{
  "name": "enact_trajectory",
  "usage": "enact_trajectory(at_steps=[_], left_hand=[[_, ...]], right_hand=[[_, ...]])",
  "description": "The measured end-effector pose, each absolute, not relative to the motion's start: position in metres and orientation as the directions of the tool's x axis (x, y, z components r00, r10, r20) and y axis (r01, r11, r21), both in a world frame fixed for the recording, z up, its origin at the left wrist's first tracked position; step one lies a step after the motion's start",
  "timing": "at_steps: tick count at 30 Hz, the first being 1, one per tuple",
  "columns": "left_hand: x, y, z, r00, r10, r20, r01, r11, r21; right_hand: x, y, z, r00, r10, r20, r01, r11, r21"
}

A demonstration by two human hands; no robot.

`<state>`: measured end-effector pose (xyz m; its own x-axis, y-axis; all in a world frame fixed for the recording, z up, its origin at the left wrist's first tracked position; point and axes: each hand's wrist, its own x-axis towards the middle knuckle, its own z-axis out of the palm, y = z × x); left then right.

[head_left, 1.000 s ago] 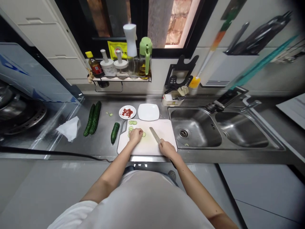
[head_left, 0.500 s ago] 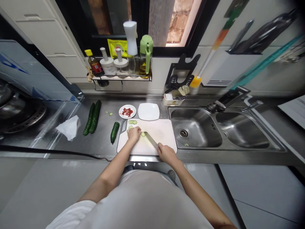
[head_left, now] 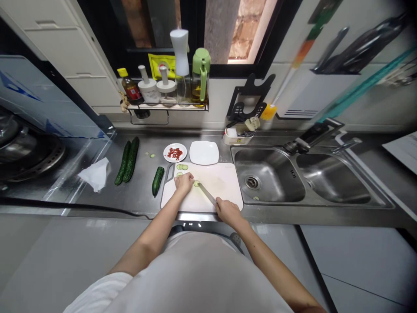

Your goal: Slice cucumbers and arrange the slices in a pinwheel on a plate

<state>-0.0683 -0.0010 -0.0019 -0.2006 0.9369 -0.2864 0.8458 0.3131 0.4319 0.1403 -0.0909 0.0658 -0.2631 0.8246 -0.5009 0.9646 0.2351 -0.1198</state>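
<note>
My right hand [head_left: 228,209] is closed round the handle of a knife [head_left: 206,194], whose blade points up and left over the white cutting board [head_left: 224,184]. The blade's tip touches a pale green cucumber slice [head_left: 196,183]. Just left of that slice, my left hand [head_left: 184,183] rests on the board with its fingers drawn together; whether they hold anything is too small to tell. Several cucumber slices [head_left: 184,167] lie near the board's upper left corner. A shorter piece of cucumber [head_left: 158,181] lies on the counter left of the board.
Behind the board are a plate of chopped red pieces [head_left: 174,153] and a white plate [head_left: 204,153]. Two whole cucumbers [head_left: 130,161] and a white cloth [head_left: 96,174] lie left. The double sink [head_left: 269,174] is at the right, a bottle shelf [head_left: 169,107] above.
The knife's tip has shifted slightly down beside the slice. The whole view has moved a little to the right; my left hand looks the same.
</note>
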Motion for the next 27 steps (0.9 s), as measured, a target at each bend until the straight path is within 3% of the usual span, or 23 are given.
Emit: enact_trajectory(at_steps=[27], left_hand=[[-0.07, 0.004, -0.009, -0.206, 0.936, -0.286, 0.862, 0.312, 0.4]], right_hand=[[0.128, -0.079, 0.067, -0.308, 0.756, -0.577, 0.95, 0.271, -0.152]])
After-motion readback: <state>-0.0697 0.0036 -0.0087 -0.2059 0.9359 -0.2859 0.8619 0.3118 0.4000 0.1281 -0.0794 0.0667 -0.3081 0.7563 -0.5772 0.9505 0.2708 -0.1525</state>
